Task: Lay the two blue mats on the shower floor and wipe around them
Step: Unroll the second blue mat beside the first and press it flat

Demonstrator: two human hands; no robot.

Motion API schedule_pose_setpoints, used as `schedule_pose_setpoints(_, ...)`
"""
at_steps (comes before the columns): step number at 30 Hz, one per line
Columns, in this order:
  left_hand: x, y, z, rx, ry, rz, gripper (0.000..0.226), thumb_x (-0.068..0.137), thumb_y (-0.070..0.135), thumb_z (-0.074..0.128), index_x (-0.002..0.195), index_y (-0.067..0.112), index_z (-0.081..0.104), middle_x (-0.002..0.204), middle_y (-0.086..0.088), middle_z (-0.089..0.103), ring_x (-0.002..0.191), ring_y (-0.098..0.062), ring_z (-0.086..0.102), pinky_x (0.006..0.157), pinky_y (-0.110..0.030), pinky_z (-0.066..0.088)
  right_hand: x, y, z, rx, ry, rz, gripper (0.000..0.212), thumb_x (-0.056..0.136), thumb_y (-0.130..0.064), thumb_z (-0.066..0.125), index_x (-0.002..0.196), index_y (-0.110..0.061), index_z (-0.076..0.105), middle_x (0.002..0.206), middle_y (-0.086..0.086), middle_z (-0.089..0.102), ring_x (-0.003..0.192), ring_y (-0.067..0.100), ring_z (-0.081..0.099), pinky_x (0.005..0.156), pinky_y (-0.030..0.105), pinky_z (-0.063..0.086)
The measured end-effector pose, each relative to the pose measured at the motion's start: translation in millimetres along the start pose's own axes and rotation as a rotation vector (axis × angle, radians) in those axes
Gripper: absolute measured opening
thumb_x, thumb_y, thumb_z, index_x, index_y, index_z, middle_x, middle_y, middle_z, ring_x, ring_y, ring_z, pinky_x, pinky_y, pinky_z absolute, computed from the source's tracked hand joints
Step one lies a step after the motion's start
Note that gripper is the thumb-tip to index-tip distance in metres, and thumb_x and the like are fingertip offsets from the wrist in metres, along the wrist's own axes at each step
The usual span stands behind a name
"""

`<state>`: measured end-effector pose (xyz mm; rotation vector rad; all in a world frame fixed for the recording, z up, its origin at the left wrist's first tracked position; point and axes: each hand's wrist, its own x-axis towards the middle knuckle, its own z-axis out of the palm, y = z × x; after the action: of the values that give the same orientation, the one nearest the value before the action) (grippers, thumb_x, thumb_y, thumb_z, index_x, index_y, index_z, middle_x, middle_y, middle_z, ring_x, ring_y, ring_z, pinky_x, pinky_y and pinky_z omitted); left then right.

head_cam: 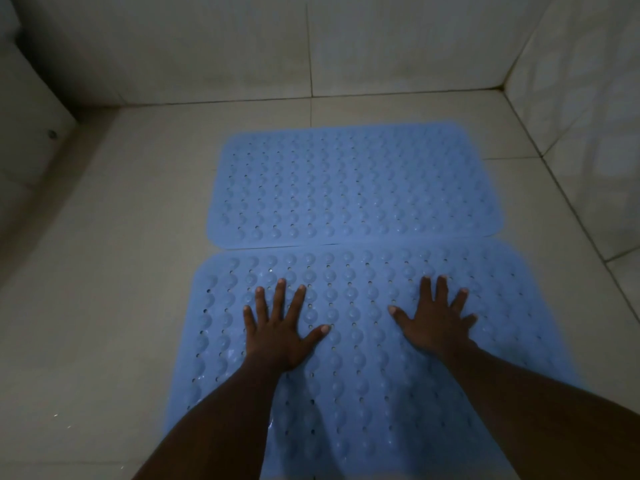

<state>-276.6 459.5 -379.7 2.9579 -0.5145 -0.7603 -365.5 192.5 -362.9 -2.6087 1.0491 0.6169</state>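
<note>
Two blue bumpy mats with small holes lie flat on the tiled shower floor, long edges touching. The far mat (353, 185) lies near the back wall. The near mat (360, 375) runs down to the bottom of the view. My left hand (280, 330) rests palm down on the near mat's left half, fingers spread. My right hand (436, 317) presses flat on its right half, fingers apart too. Neither hand holds anything.
Beige floor tiles (114, 271) surround the mats. A tiled back wall (242, 46) and right wall (588, 116) meet at a corner (502, 86). A raised white ledge (31, 109) with a small dark fitting (52, 134) stands at the left.
</note>
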Motion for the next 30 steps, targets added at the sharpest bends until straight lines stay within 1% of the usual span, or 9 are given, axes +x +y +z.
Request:
schedule_pose_setpoints(5,6.9,-3.8,-1.8,0.013,-0.034,0.024,0.099,0.073,0.099,0.014,0.151,0.052,-0.024,0.158,0.007,-0.042,0.145,-0.034,-0.040,0.118,-0.062,-0.019,-1.2,-3.1,-0.4,0.008,-0.011,0.010,0.101,0.084,-0.082,0.031,0.157,-0.025,-0.008,0.166,0.005,-0.018,0.149,0.047,-0.015,0.114,0.071,0.008)
schedule_pose_setpoints(11,13.3,-5.6,-5.5,0.039,-0.079,0.043,0.103,0.072,0.100,0.015,0.151,0.050,-0.027,0.156,0.004,-0.045,0.142,-0.036,-0.043,0.117,-0.064,-0.019,-2.3,2.2,0.0,0.003,-0.007,0.026,0.101,0.081,-0.086,0.028,0.157,-0.030,-0.008,0.166,0.002,-0.016,0.150,0.045,-0.011,0.114,0.069,0.014)
schedule_pose_setpoints(15,8.4,1.4,-7.5,0.054,-0.063,0.046,0.101,0.076,0.096,0.015,0.151,0.045,-0.029,0.156,0.000,-0.045,0.141,-0.041,-0.042,0.117,-0.066,-0.015,-2.8,4.6,0.4,0.002,-0.028,0.053,0.101,0.080,-0.088,0.024,0.156,-0.032,-0.011,0.166,0.000,-0.018,0.149,0.047,-0.011,0.114,0.072,0.016)
schedule_pose_setpoints(18,4.5,7.6,-6.7,0.041,-0.051,0.057,0.099,0.079,0.093,0.016,0.153,0.044,-0.027,0.157,-0.001,-0.044,0.141,-0.043,-0.043,0.118,-0.066,-0.014,-4.9,5.9,1.5,-0.006,-0.029,0.071,0.100,0.081,-0.086,0.022,0.156,-0.029,-0.011,0.166,0.003,-0.019,0.148,0.052,-0.009,0.113,0.073,0.017)
schedule_pose_setpoints(23,5.5,7.3,-3.6,0.028,-0.036,0.068,0.098,0.079,0.093,0.017,0.153,0.045,-0.027,0.158,0.000,-0.044,0.141,-0.041,-0.043,0.118,-0.064,-0.016,-3.7,4.2,-0.1,-0.005,-0.035,0.091,0.098,0.084,-0.082,0.028,0.157,-0.027,-0.007,0.166,0.004,-0.018,0.147,0.052,-0.010,0.111,0.075,0.018)
schedule_pose_setpoints(30,11.3,4.4,0.8,0.000,-0.019,0.069,0.098,0.078,0.095,0.020,0.153,0.048,-0.025,0.158,0.002,-0.043,0.142,-0.039,-0.042,0.118,-0.061,-0.019,1.3,2.3,0.5,-0.011,-0.039,0.079,0.096,0.085,-0.082,0.026,0.157,-0.027,-0.007,0.166,0.004,-0.019,0.147,0.053,-0.012,0.110,0.076,0.015)
